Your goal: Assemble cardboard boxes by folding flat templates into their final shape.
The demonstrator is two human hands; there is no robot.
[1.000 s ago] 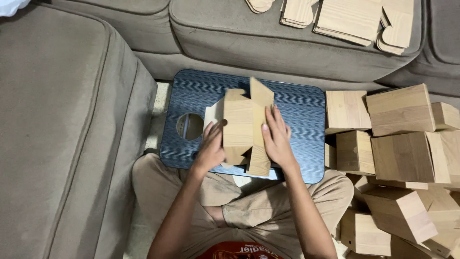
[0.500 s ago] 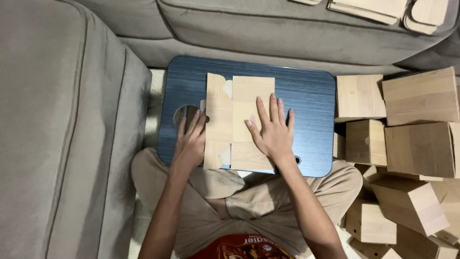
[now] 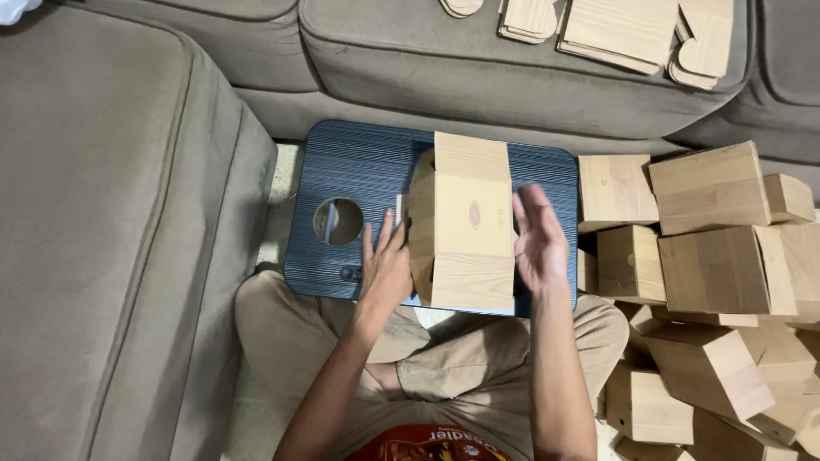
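Wood-print carton (image 3: 465,224) stood centre of blue lap tray (image 3: 342,166), braced at 9 o'clock by left hand (image 3: 386,269), fingers flat together; right hand (image 3: 538,239) at 3 o'clock, fingers loosely spread, apparently just off its side, blurred.

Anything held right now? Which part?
The wood-grain box on the blue lap tray: left hand presses its left side; right hand is open beside its right edge, contact unclear.

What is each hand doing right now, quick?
Left hand: open, fingers flat against the wood-grain box.
Right hand: open, blurred, beside the box; contact cannot be told.
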